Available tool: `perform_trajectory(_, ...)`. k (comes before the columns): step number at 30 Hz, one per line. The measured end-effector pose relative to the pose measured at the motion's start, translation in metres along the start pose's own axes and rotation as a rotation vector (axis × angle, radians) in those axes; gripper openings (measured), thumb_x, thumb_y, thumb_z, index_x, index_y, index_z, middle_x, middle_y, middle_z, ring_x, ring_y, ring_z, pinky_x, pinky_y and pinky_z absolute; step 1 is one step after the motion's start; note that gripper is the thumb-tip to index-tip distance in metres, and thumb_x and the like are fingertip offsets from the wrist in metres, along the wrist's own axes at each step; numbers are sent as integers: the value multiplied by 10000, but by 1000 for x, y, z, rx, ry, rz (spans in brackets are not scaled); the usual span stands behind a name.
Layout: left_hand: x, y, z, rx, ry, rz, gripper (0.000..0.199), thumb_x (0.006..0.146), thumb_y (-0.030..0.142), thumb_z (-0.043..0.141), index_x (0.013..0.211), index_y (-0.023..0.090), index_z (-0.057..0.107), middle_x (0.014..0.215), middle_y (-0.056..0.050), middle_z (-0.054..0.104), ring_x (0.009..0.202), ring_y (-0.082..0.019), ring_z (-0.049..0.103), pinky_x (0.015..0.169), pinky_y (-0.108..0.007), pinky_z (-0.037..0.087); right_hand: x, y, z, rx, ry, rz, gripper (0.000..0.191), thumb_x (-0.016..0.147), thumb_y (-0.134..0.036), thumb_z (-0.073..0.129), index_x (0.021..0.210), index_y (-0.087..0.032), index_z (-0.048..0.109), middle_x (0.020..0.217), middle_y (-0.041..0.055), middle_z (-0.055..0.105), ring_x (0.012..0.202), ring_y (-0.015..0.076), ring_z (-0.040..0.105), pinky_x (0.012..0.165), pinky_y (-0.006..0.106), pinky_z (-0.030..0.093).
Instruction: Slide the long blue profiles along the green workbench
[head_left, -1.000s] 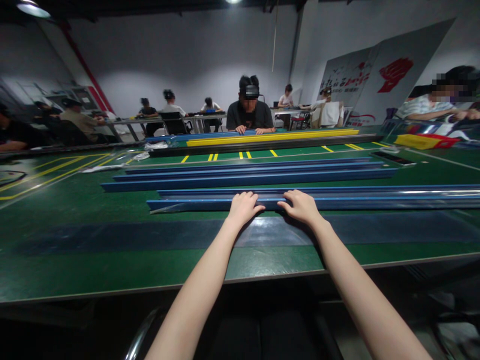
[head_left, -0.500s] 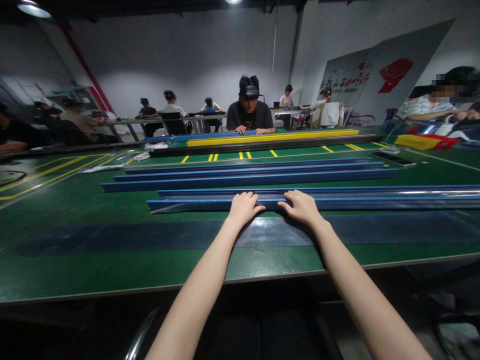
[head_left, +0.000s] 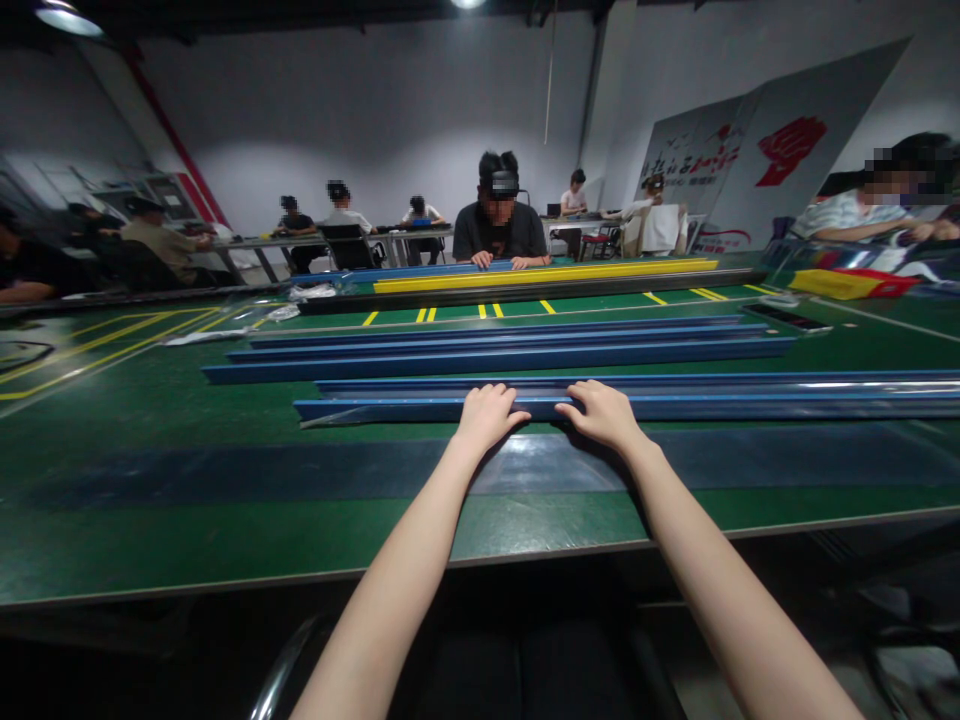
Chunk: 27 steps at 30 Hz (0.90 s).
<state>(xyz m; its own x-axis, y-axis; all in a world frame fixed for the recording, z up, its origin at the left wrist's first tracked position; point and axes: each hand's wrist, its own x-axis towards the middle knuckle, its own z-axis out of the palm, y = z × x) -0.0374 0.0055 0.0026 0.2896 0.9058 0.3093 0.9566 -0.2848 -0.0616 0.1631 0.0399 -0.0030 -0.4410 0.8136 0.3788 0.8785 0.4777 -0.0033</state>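
Note:
A long blue channel strip point(head_left: 397, 408) lies across the green table in front of me, its right end running out of view. My left hand point(head_left: 489, 412) is closed over its near wall, thumb on the near side and fingers reaching over the top. A short way to the right, my right hand point(head_left: 602, 408) grips the same wall in the same manner, the two thumbs pointing towards each other. Between me and the channel, a flat clear plastic sheet point(head_left: 300, 470) is spread on the table under my wrists. The fingertips are hidden inside the channel.
Farther back lie more blue channel strips point(head_left: 480, 358), then a black strip point(head_left: 570, 286) and a yellow strip point(head_left: 555, 275). A phone point(head_left: 786, 318) and a yellow-and-red tray point(head_left: 844, 283) are on the right. Opposite me sits a person point(head_left: 501, 225); the green table's point(head_left: 150, 560) edge is near me.

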Motion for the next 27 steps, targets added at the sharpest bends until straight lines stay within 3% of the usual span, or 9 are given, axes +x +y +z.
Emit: perform_trajectory(27, 0, 0, 1, -17, -2, -3, 363, 830, 505, 464, 968, 186, 568, 1024, -61, 611, 962, -212, 540, 806, -316, 401, 0, 0, 1, 4, 7, -6, 304, 836, -434, 427, 831, -198, 618, 894, 57, 646, 877, 186, 536, 689, 260, 340)
